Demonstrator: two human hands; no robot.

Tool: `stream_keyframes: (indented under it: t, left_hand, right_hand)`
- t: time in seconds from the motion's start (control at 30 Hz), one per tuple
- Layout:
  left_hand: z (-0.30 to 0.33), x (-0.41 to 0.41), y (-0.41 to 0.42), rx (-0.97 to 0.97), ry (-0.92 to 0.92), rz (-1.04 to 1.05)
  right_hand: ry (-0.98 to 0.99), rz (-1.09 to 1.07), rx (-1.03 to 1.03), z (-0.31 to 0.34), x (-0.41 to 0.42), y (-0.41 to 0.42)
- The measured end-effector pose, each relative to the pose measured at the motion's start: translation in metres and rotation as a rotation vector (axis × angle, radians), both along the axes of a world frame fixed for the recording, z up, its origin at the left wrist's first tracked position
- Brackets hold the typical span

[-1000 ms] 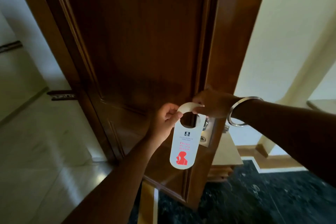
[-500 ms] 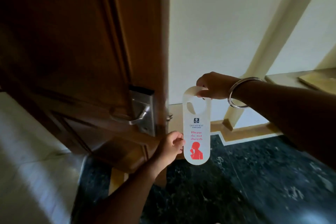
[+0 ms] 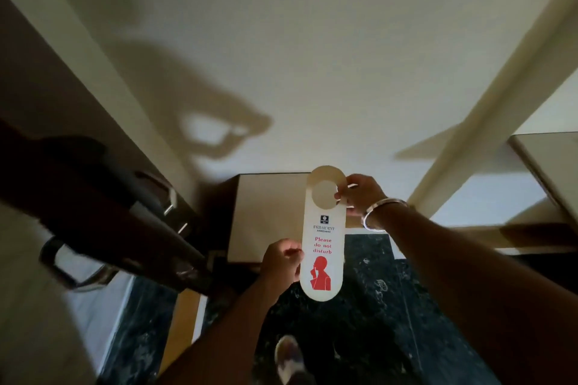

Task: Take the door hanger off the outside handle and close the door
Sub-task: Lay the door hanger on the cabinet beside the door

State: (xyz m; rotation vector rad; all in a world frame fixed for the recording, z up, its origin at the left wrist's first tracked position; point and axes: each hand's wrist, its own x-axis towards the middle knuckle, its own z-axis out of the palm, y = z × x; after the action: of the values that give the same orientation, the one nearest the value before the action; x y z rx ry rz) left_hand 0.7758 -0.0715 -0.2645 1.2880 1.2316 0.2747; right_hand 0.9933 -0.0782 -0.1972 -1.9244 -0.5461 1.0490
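The white door hanger [image 3: 323,234], printed "Please do not disturb" in red, hangs upright in the air in front of me, free of any handle. My right hand [image 3: 362,194] pinches its ring at the top right edge. My left hand [image 3: 281,261] grips its lower left edge. The dark wooden door [image 3: 103,216] stands open at the left, seen edge-on and blurred, with metal handles [image 3: 170,200] sticking out on both faces.
A pale wall [image 3: 281,56] fills the view ahead, with a low beige ledge [image 3: 269,216] at its foot. Black marble floor [image 3: 375,291] lies below. A cream pillar [image 3: 484,134] rises at the right beside a counter edge [image 3: 544,159]. My shoe [image 3: 289,356] shows at the bottom.
The hanger has come off the handle and moved right, away from the door. The view has swung right and down; the door now sits at the left edge.
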Motion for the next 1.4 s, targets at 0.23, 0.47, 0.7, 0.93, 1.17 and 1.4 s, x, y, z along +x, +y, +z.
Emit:
stream_keyframes:
  t: [0.23, 0.47, 0.7, 0.93, 1.17, 1.4]
  left_hand:
    - [-0.055, 0.053, 0.074, -0.095, 0.088, 0.085]
    - [-0.164, 0.09, 0.128, -0.107, 0.267, 0.151]
    - [-0.294, 0.136, 0.152, -0.072, 0.392, 0.238]
    - [-0.346, 0.146, 0.152, -0.097, 0.469, 0.234]
    - [-0.293, 0.135, 0.167, 0.157, 0.744, -0.057]
    - [-0.157, 0.088, 0.206, 0.557, 1.035, -0.628]
  right_hand:
    - [0.199, -0.002, -0.084, -0.091, 0.038, 0.064]
    - [0.164, 0.019, -0.174, -0.206, 0.066, 0.121]
    - [0.044, 0.112, -0.271, -0.353, 0.101, 0.166]
    - [-0.102, 0.096, -0.33, -0.413, 0.111, 0.167]
    - [-0.402, 0.537, -0.271, -0.347, 0.119, 0.165]
    - [-0.705, 0.829, -0.101, -0.221, 0.095, 0.162]
